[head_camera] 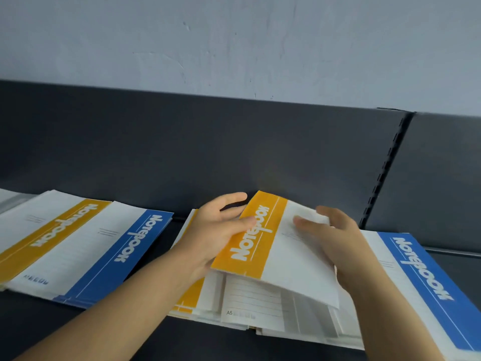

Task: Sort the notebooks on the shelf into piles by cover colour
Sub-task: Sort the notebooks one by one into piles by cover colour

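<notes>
I hold 1 yellow-banded white paper notebook (250, 246) in both hands, raised just above the mixed heap of notebooks (250, 300) at the middle of the dark grey metal shelf (130, 334). My left hand (218, 230) grips its yellow band, thumb on top and fingers behind the far edge. My right hand (338, 243) pinches the white far right corner, so the hands are apart, 1 on each long side. The notebook's long axis runs from the shelf's front edge towards the dark back panel (234, 139), with the far end leaning a little right. The pile of yellow-banded notebooks (52, 230) lies well to my left, near the shelf's left end, its long axis roughly parallel to the notebook I hold. The pile of blue-banded notebooks (125, 246) sits between, overlapping that pile's right side. A single blue-banded notebook (421, 269) lies at the right, just beside my right wrist. I judge the coming move to be a sideways carry to the left, over the blue pile. My left hand is nearer, so it should lead and my right should let go.
</notes>
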`<state>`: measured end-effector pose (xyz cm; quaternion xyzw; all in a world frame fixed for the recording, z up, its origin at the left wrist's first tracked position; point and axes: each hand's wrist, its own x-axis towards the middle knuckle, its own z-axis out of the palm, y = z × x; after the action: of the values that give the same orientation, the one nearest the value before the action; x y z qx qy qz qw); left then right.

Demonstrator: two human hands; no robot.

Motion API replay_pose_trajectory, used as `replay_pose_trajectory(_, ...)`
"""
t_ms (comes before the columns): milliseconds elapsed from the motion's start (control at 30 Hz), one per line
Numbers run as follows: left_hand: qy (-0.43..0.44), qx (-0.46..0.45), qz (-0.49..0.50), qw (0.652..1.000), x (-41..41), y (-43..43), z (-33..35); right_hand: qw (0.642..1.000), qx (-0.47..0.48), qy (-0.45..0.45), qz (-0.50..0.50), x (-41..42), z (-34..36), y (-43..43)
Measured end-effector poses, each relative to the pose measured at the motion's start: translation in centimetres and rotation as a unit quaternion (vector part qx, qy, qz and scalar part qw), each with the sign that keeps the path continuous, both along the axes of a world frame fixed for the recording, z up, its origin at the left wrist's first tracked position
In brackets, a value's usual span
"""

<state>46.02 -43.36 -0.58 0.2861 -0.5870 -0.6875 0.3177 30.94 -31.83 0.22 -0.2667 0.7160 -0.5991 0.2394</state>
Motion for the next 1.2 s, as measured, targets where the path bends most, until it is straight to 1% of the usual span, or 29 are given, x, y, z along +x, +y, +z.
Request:
replay_pose_trajectory(67,-0.011,-0.006,-0.013,1.0,0.6,-0.2,0.7,0.997,-0.053,-0.058,0.012,0.2,0.0,0.0)
replay_pose_trajectory(100,-0.022,-0.01,-0.033,0.999,0.7,-0.3,1.0,0.995,-0.073,-0.069,0.013,0.2,0.0,0.0)
replay_pose_trajectory(167,-0.067,-0.013,-0.109,0.992,1.7,-0.7,2.0,0.994,-0.093,-0.053,-0.003,0.3,0.1,0.0)
replay_pose_trajectory(200,-0.101,-0.025,-0.162,0.981,2.4,-0.8,2.5,0.994,-0.098,-0.041,-0.015,0.4,0.1,-0.1)
replay_pose_trajectory(233,-0.137,-0.045,-0.207,0.968,3.2,-1.2,2.9,0.995,-0.094,-0.021,-0.027,0.6,-0.1,-0.3)
replay_pose_trajectory(267,-0.165,-0.065,-0.23,0.957,3.8,-1.5,3.1,0.997,-0.072,0.015,-0.037,0.9,-0.3,-0.6)
replay_pose_trajectory(333,-0.189,-0.094,-0.22,0.952,5.1,-2.3,3.3,0.993,-0.004,0.109,-0.042,2.0,-0.7,-1.2)
replay_pose_trajectory(367,-0.192,-0.105,-0.208,0.953,5.8,-2.8,3.3,0.989,0.02,0.141,-0.035,2.8,-0.8,-1.5)
replay_pose_trajectory(433,-0.2,-0.127,-0.193,0.952,7.8,-3.8,3.6,0.979,0.039,0.199,-0.022,4.5,-0.8,-2.2)
replay_pose_trajectory(467,-0.202,-0.134,-0.184,0.952,9.0,-4.5,3.8,0.965,0.046,0.257,-0.023,5.5,-0.6,-2.5)
replay_pose_trajectory(500,-0.202,-0.138,-0.175,0.954,10.5,-5.2,4.0,0.941,0.062,0.332,-0.023,6.5,-0.3,-3.0)
replay_pose_trajectory(567,-0.199,-0.144,-0.158,0.956,13.6,-7.0,4.6,0.873,0.095,0.478,0.009,8.9,0.8,-4.1)
replay_pose_trajectory(600,-0.195,-0.147,-0.154,0.957,15.2,-7.8,5.0,0.842,0.111,0.525,0.043,10.4,1.7,-5.0)
replay_pose_trajectory(633,-0.19,-0.148,-0.15,0.959,16.8,-8.8,5.3,0.821,0.123,0.551,0.086,12.0,2.6,-6.0)
replay_pose_trajectory(667,-0.179,-0.144,-0.145,0.962,18.3,-9.7,5.5,0.811,0.128,0.554,0.134,13.8,3.4,-7.1)
replay_pose_trajectory(700,-0.165,-0.137,-0.134,0.968,19.8,-10.8,5.7,0.813,0.129,0.537,0.183,15.8,4.2,-8.2)
replay_pose_trajectory(733,-0.148,-0.128,-0.119,0.973,21.3,-11.9,6.0,0.828,0.124,0.5,0.222,17.9,4.8,-9.5)
replay_pose_trajectory(800,-0.119,-0.115,-0.08,0.983,24.2,-14.3,6.4,0.872,0.091,0.402,0.262,21.8,5.5,-12.3)
replay_pose_trajectory(867,-0.1,-0.101,-0.047,0.989,27.0,-17.0,6.7,0.917,0.068,0.277,0.278,24.9,5.6,-15.1)
replay_pose_trajectory(900,-0.098,-0.1,-0.04,0.989,28.4,-18.4,6.7,0.934,0.057,0.214,0.28,26.2,5.3,-16.4)
replay_pose_trajectory(967,-0.1,-0.091,-0.051,0.99,30.8,-21.1,6.4,0.959,0.036,0.124,0.253,28.0,4.4,-18.5)
replay_pose_trajectory(1100,-0.088,-0.042,-0.068,0.993,33.2,-24.7,4.8,0.987,0.026,0.009,0.161,30.4,2.3,-21.0)
replay_pose_trajectory(1200,-0.074,-0.012,-0.026,0.997,33.3,-25.1,2.7,0.995,0.043,-0.024,0.082,31.3,0.6,-22.0)
